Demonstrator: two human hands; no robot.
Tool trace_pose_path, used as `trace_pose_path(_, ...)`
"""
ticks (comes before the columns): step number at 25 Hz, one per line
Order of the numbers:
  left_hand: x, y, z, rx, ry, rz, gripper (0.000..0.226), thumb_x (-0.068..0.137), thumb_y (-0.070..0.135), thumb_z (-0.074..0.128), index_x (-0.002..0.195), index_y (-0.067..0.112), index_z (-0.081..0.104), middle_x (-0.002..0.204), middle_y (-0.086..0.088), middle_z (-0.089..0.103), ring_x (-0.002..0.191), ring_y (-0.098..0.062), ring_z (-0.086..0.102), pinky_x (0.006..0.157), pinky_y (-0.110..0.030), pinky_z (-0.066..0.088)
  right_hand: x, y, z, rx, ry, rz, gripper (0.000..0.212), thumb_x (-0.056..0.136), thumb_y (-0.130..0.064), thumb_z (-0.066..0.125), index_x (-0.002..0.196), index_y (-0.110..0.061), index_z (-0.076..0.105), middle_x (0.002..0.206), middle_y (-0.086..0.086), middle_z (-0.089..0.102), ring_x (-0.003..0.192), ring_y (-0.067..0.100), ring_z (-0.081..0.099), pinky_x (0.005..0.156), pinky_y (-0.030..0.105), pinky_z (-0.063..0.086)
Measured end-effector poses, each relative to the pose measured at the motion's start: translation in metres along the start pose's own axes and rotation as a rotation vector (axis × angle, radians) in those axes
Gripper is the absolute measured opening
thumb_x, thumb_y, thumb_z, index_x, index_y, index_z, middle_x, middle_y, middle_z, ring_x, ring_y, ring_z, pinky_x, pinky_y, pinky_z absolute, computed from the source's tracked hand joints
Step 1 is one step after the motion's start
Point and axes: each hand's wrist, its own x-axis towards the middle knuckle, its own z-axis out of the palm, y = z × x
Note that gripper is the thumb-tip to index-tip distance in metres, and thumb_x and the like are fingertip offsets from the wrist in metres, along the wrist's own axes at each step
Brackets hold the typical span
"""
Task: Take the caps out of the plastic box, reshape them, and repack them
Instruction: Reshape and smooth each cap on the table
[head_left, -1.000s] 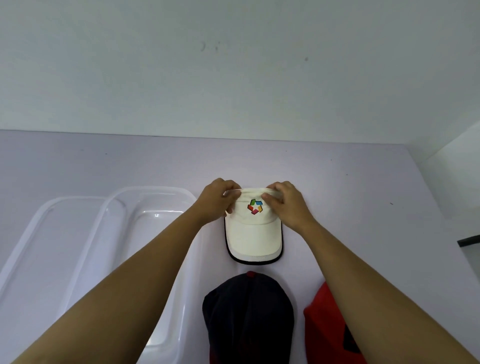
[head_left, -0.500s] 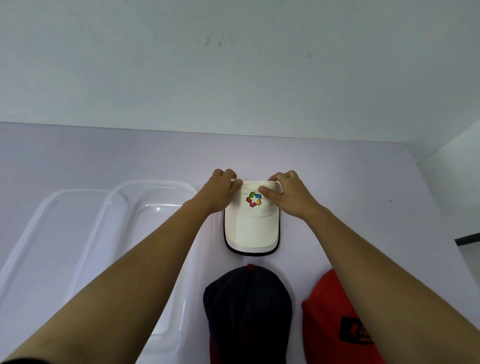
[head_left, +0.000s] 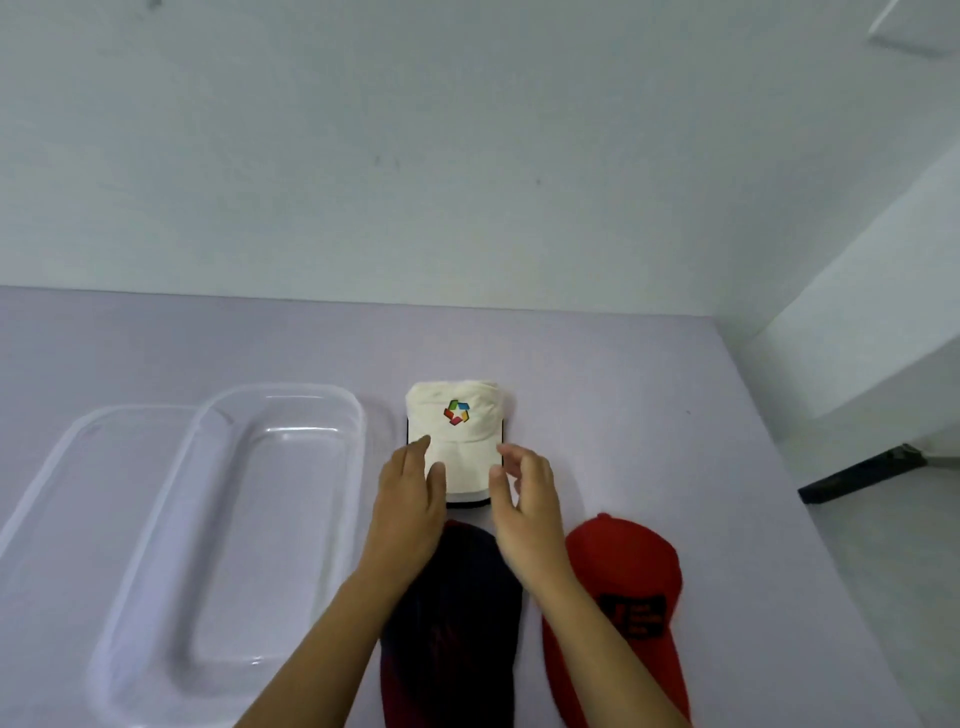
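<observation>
**Q:** Where are your hands?

**A:** Both sit low in the middle of the view. My left hand (head_left: 410, 499) lies with straight fingers (head_left: 422, 448) resting on the left edge of the brim of the white cap (head_left: 457, 431). My right hand (head_left: 527, 499) is at the brim's right edge. Its fingers are loosely curled and grip nothing that I can see, and I cannot tell whether they touch the brim.

**Q:** How does the cap lie?

**A:** It lies flat on the tabletop (head_left: 649, 405), reaching away beyond my fingertips. Its long axis runs straight away from me. The brim is toward my fingers, and the folded crown with its coloured logo is at the far end.

**Q:** Where should it go?

**A:** I judge it goes into the plastic box (head_left: 291, 519). The box stands open just left of my left fingers, with its long side parallel to the cap. My left hand is the nearer one, so the move looks like a short carry to the left with no turning.

**Q:** What is hidden?

**A:** My hands cover the brim's near corners. A dark cap (head_left: 457, 623) lies nearer to me than my fingers, partly under my wrists. A red cap (head_left: 618, 566) lies to the right of my right hand. The bottom edge of the view cuts off both caps. The print on the red cap's patch is too small to read. A second clear tray (head_left: 104, 493), perhaps the lid, lies left of the box, and its edges are faint.
</observation>
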Motion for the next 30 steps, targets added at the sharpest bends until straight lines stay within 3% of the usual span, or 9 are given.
trace_pose_path(3, -0.046, -0.011, 0.000, -0.027, 0.009, -0.055, 0.046, 0.099, 0.019, 0.040, 0.143, 0.010, 0.034, 0.148, -0.007, 0.039, 0.137, -0.021, 0.035, 0.110, -0.026, 0.025, -0.049, 0.010, -0.005, -0.013, -0.037, 0.029, 0.028, 0.097, -0.018, 0.045, 0.124, -0.021, 0.048, 0.118, -0.009, 0.046, 0.106, -0.007, 0.045, 0.091, 0.000, 0.034)
trace_pose_path(6, -0.080, -0.016, 0.000, -0.035, -0.024, -0.176, 0.056, 0.098, 0.027, 0.042, 0.148, 0.009, 0.022, 0.155, -0.010, 0.027, 0.144, -0.023, 0.025, 0.115, -0.032, 0.020, -0.077, 0.032, -0.008, -0.079, -0.140, 0.105, 0.040, 0.097, -0.027, 0.045, 0.135, -0.018, 0.040, 0.128, -0.006, 0.042, 0.121, 0.002, 0.040, 0.111, 0.025, 0.032)
trace_pose_path(9, -0.103, -0.027, 0.006, -0.004, -0.098, -0.244, 0.068, 0.097, 0.038, 0.041, 0.152, 0.013, 0.009, 0.160, -0.008, 0.011, 0.148, -0.022, 0.011, 0.118, -0.035, 0.015, -0.085, 0.043, -0.006, -0.094, -0.300, 0.203, 0.055, 0.096, -0.037, 0.043, 0.145, -0.016, 0.026, 0.149, 0.000, 0.031, 0.139, 0.014, 0.027, 0.117, 0.032, 0.022)
trace_pose_path(13, -0.113, -0.041, 0.006, -0.159, -0.049, -0.284, 0.060, 0.099, 0.037, 0.035, 0.151, 0.013, 0.016, 0.156, -0.008, 0.026, 0.145, -0.024, 0.022, 0.118, -0.036, 0.020, -0.080, 0.046, 0.000, -0.042, -0.220, 0.262, 0.054, 0.098, -0.034, 0.041, 0.144, -0.010, 0.029, 0.150, 0.008, 0.032, 0.139, 0.019, 0.030, 0.111, 0.027, 0.022)
trace_pose_path(17, -0.083, -0.039, -0.001, -0.390, -0.058, -0.526, 0.058, 0.101, 0.038, 0.028, 0.151, 0.011, 0.016, 0.159, -0.005, 0.020, 0.146, -0.022, 0.021, 0.119, -0.036, 0.018, -0.050, 0.042, 0.001, 0.020, -0.242, 0.419, 0.055, 0.100, -0.036, 0.033, 0.146, -0.007, 0.023, 0.150, 0.012, 0.035, 0.138, 0.024, 0.033, 0.111, 0.033, 0.026)
trace_pose_path(20, -0.067, -0.036, -0.001, -0.440, -0.121, -0.612, 0.043, 0.101, 0.034, 0.023, 0.131, 0.008, 0.041, 0.128, -0.011, 0.047, 0.108, -0.020, 0.048, 0.092, -0.033, 0.040, -0.040, 0.036, 0.008, -0.034, -0.264, 0.464, 0.044, 0.099, -0.033, 0.037, 0.135, -0.007, 0.042, 0.136, 0.012, 0.051, 0.120, 0.024, 0.049, 0.095, 0.030, 0.037)
trace_pose_path(22, -0.065, -0.033, 0.000, -0.474, -0.107, -0.624, 0.031, 0.101, 0.029, 0.021, 0.110, 0.009, 0.043, 0.102, -0.009, 0.043, 0.079, -0.012, 0.041, 0.069, -0.027, 0.036, -0.037, 0.033, 0.011, -0.019, -0.253, 0.495, 0.037, 0.098, -0.029, 0.039, 0.128, -0.008, 0.048, 0.128, 0.011, 0.055, 0.105, 0.022, 0.052, 0.089, 0.030, 0.040)
trace_pose_path(24, -0.064, -0.029, 0.001, -0.482, -0.067, -0.634, 0.028, 0.101, 0.028, 0.020, 0.102, 0.008, 0.040, 0.094, -0.007, 0.038, 0.072, -0.011, 0.036, 0.064, -0.025, 0.033, -0.036, 0.030, 0.012, 0.000, -0.248, 0.532, 0.036, 0.099, -0.029, 0.037, 0.127, -0.008, 0.047, 0.126, 0.011, 0.055, 0.103, 0.022, 0.050, 0.088, 0.031, 0.040)
trace_pose_path(30, -0.062, -0.033, -0.007, -0.495, -0.165, -0.591, 0.033, 0.099, 0.045, 0.028, 0.109, 0.016, 0.040, 0.108, -0.003, 0.049, 0.102, -0.019, 0.049, 0.089, -0.034, 0.040, -0.037, 0.029, 0.002, 0.040, -0.580, 0.492, 0.062, 0.081, -0.057, 0.060, 0.126, -0.018, 0.046, 0.120, -0.001, 0.057, 0.106, 0.017, 0.057, 0.093, 0.031, 0.046)
